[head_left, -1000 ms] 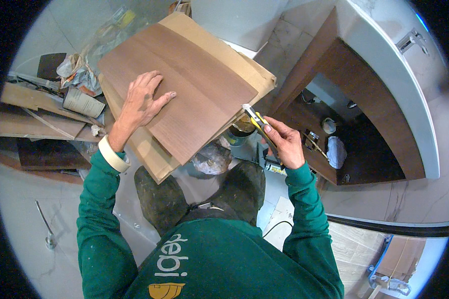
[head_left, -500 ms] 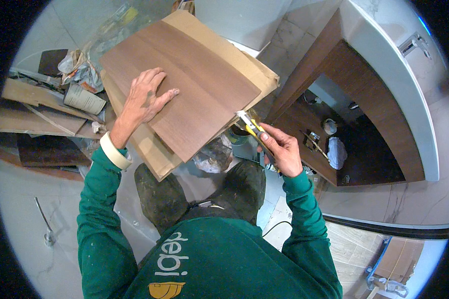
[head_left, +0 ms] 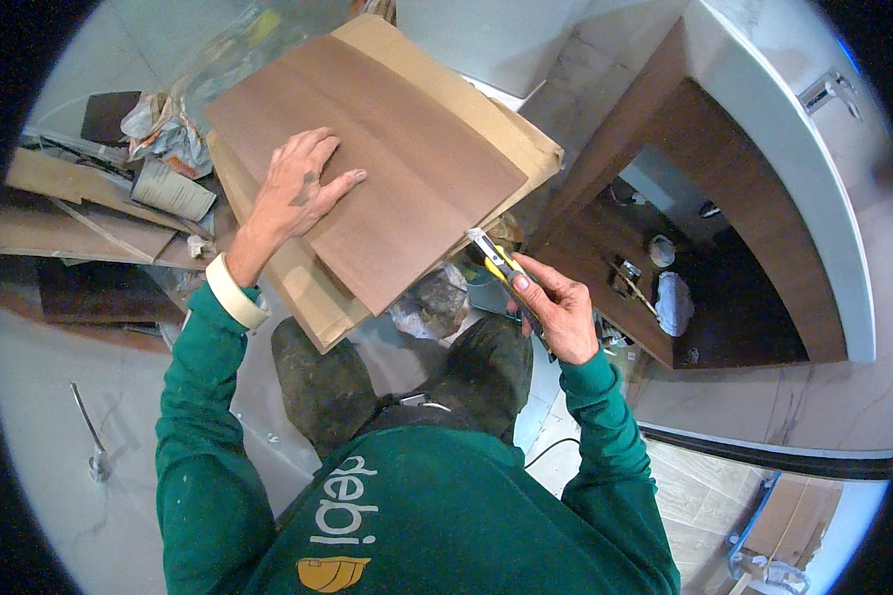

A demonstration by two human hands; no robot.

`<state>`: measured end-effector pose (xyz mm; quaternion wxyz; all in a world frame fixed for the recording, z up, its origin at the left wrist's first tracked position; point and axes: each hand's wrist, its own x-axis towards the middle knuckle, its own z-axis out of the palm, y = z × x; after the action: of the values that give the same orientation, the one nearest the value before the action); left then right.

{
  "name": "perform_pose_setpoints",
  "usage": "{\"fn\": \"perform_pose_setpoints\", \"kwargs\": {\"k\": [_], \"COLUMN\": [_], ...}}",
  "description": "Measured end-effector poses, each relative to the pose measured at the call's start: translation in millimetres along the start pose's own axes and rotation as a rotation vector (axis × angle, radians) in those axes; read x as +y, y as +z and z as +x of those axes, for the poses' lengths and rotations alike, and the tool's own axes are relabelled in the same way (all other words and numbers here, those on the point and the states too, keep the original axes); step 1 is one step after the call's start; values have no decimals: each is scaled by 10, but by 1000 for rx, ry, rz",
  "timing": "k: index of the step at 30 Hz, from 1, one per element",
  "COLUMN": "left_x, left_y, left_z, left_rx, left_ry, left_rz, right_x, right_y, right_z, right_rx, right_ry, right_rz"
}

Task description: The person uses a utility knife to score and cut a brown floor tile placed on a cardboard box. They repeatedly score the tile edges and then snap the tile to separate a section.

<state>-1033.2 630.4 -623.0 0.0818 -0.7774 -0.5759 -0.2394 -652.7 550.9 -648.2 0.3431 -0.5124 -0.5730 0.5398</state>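
Note:
A brown wood-veneer sheet [head_left: 387, 159] lies on a flat cardboard box [head_left: 466, 94] in front of me. My left hand [head_left: 298, 188] presses flat on the sheet near its left side, fingers spread. My right hand [head_left: 556, 302] grips a yellow and black utility knife [head_left: 496, 263]. The blade end points up at the sheet's lower right edge. A roll of tape sits around my left wrist [head_left: 233, 293]. My knees in dark trousers [head_left: 407, 367] are below the box.
Cardboard scraps and crumpled paper [head_left: 159, 169] pile up at the left. A metal tool [head_left: 94, 436] lies on the pale floor at lower left. An open wooden cabinet [head_left: 704, 258] under a white counter [head_left: 804, 169] holds small items at the right.
My right hand has brought the knife up and left, closer to the sheet's lower right edge. My left hand stays pressed on the sheet.

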Motion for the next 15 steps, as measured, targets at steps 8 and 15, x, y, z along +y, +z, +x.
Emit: {"fn": "perform_pose_setpoints", "kwargs": {"k": [8, 15], "left_x": [-32, -46], "left_y": [21, 14], "left_z": [-10, -11], "left_rx": [4, -6], "left_ry": [9, -15], "left_rz": [19, -10], "right_x": [-23, -218], "right_y": [188, 340], "right_z": [-170, -419], "right_rx": [-78, -136], "right_ry": [32, 52], "right_rz": [23, 205]}}
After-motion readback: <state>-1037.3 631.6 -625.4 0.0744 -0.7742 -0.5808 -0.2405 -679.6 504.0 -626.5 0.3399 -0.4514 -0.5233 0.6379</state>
